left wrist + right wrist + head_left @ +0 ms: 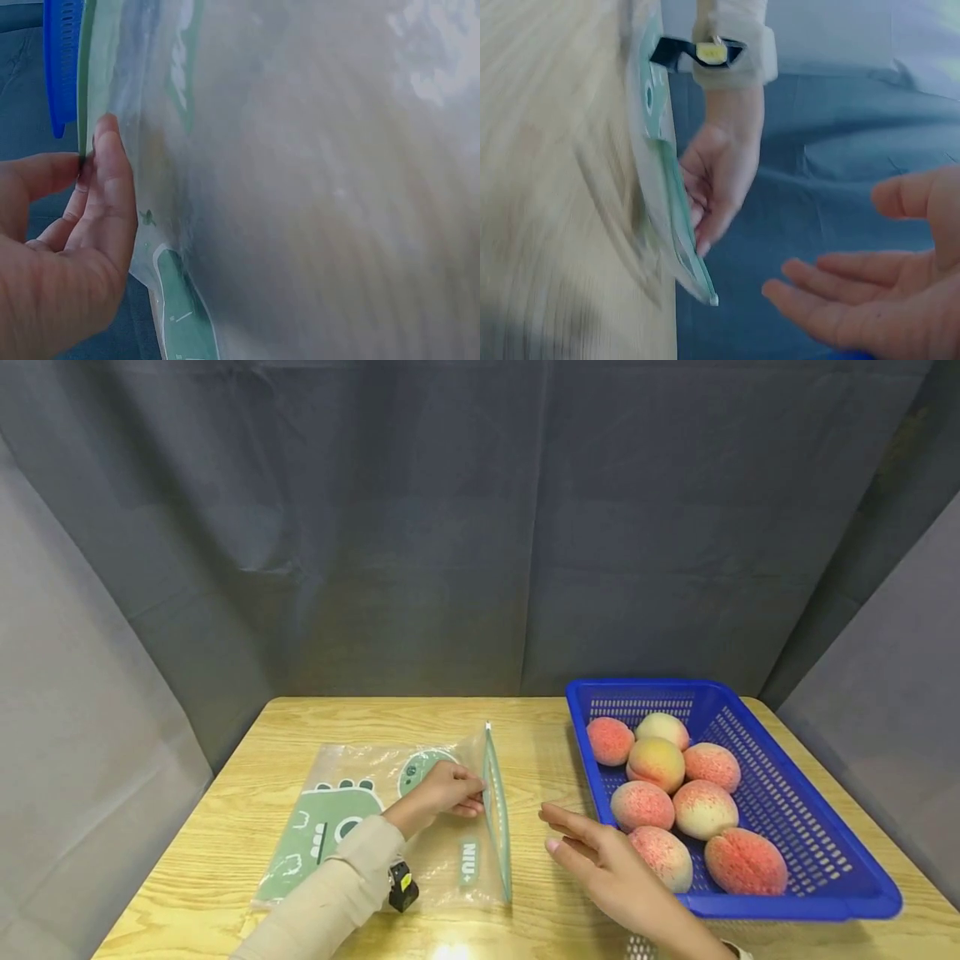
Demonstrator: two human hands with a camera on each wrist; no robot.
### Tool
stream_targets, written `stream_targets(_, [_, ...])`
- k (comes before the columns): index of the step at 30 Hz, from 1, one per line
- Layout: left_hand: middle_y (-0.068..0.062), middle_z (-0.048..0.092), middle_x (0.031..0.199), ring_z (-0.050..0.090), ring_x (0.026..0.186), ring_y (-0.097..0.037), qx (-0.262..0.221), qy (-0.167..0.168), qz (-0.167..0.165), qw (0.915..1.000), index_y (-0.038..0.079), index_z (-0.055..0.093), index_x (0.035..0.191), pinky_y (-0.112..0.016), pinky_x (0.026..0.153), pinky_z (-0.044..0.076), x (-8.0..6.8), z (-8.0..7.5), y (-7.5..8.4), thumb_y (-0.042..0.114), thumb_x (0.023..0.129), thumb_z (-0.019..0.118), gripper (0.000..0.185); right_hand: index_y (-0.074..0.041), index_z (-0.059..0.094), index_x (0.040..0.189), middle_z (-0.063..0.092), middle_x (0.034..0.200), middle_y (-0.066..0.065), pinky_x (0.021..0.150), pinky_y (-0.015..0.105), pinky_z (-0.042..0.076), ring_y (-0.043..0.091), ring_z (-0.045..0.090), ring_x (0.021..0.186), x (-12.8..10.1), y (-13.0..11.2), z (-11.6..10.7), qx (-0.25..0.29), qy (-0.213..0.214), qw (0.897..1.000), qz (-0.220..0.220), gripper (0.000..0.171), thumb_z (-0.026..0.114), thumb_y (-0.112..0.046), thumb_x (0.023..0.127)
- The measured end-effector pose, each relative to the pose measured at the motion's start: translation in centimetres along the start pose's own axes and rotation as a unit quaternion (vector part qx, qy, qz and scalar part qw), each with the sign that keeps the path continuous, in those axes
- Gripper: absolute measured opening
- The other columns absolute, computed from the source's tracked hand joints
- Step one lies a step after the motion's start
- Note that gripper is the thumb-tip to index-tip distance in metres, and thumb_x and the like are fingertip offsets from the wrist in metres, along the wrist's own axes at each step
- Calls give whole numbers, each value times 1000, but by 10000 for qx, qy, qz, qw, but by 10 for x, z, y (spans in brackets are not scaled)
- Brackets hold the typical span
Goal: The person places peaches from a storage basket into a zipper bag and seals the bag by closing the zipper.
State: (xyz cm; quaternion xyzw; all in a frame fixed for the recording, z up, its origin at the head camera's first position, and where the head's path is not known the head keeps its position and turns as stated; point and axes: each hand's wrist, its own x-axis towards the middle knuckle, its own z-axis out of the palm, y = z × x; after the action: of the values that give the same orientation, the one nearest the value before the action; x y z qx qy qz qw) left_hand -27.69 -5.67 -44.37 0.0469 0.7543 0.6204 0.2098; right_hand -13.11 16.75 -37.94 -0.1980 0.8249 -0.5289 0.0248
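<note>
A clear zip bag with a green dinosaur print lies flat on the table, its green zip edge raised on the right side. My left hand pinches the upper layer at that edge between thumb and fingers; the left wrist view shows the thumb against the green strip. My right hand hovers between the bag and a blue basket, fingers extended and apart from the thumb, holding nothing. In the right wrist view the right hand's fingers point toward the bag's zip edge.
The blue plastic basket stands at the right of the wooden table, with several peaches grouped toward its left side. A dark grey curtain hangs behind the table's back edge.
</note>
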Motion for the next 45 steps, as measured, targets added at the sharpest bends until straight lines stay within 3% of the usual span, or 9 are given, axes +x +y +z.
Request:
stream_targets(4, [-8,67,72,63,57,-9,-29,-25,-31,10000,-9,65,95,-21,57,56,-1,0,1,8,94,57,19,3,44,139,48,139,21,101,43,45,37,45,129,6,-2,18,-57,254,9995,204,49,54,-25,99])
stream_targets(8, [-9,68,73,64,57,-9,-30,9,-75,10000,-8,65,97,-21,56,56,-1,-2,3,11,94,58,20,4,42,140,48,140,21,103,45,43,38,41,132,15,1,34,336,489,9974,403,50,54,-21,99])
stream_targets(12, [-7,68,72,63,56,-8,-41,39,-91,9999,-7,66,97,-21,55,56,-2,-3,5,13,94,58,22,7,42,138,50,136,24,101,49,45,39,47,127,28,11,44,829,678,9916,721,48,53,-18,99])
stream_targets(18, [-5,66,70,63,56,-8,-85,-7,-109,9999,-7,66,98,-21,55,56,-4,-3,6,13,94,58,22,11,34,141,38,143,31,99,54,44,44,43,127,48,25,51,2045,566,9641,1597,55,48,-24,100])
stream_targets(21, [-5,66,69,63,56,-8,-93,-41,-77,9999,-7,65,98,-21,55,56,-5,-4,5,13,95,57,22,10,32,141,37,143,30,96,49,47,43,45,124,56,30,54,2313,694,9537,1795,56,47,-25,100])
stream_targets(27, [-5,65,70,63,57,-8,-104,-135,-38,9998,-8,65,99,-21,57,56,-5,-5,5,13,95,57,23,11,38,138,56,122,23,73,28,51,21,60,97,71,43,65,2598,923,9413,1948,50,46,-21,101])
stream_targets(30, [-5,66,72,63,59,-8,-75,-183,-34,9998,-8,65,99,-21,58,56,-4,-5,5,13,95,57,23,11,40,136,61,115,21,72,26,52,17,65,90,77,50,68,2878,867,9317,2038,46,43,-19,102])
stream_targets(36, [-5,67,73,63,60,-8,-15,-259,-43,9997,-6,66,98,-21,59,56,-2,-5,3,13,96,56,22,11,46,132,63,109,17,69,27,55,18,66,88,83,59,70,3007,999,9236,2158,42,46,-17,101])
stream_targets(45, [-6,67,74,62,59,-8,63,-247,-13,9997,-8,66,98,-21,59,56,-3,-5,6,12,96,56,22,10,57,120,61,84,3,59,22,49,10,56,68,93,63,72,2674,1332,9279,2231,34,58,-14,95])
